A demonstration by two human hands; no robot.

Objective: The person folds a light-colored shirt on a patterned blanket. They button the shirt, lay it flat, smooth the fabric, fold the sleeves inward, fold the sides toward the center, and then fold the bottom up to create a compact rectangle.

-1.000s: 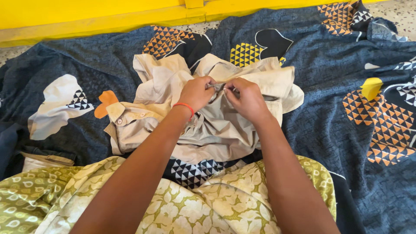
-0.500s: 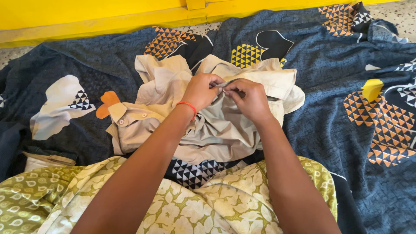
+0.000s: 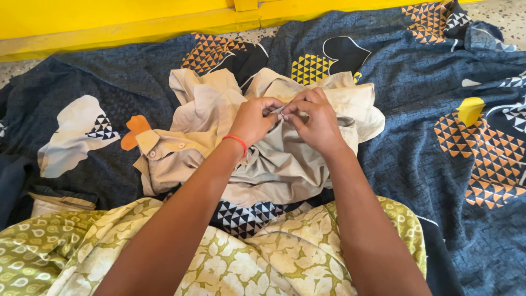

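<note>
Centrally, beige shirt (image 3: 263, 159) crumpled on dark blue patterned sheet (image 3: 416, 137); left hand (image 3: 253, 119) and right hand (image 3: 315, 120) touching, both pinching shirt fabric directly beneath fingertips.

Beige shirt (image 3: 274, 159), crumpled and lying in a loose heap on the dark patterned sheet (image 3: 405, 126), its collar and buttons facing left.

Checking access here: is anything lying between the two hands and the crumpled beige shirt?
Nothing visible does. The left hand and right hand already pinch a fold of the crumpled beige shirt between their fingertips; it lies on the dark blue patterned sheet.
</note>
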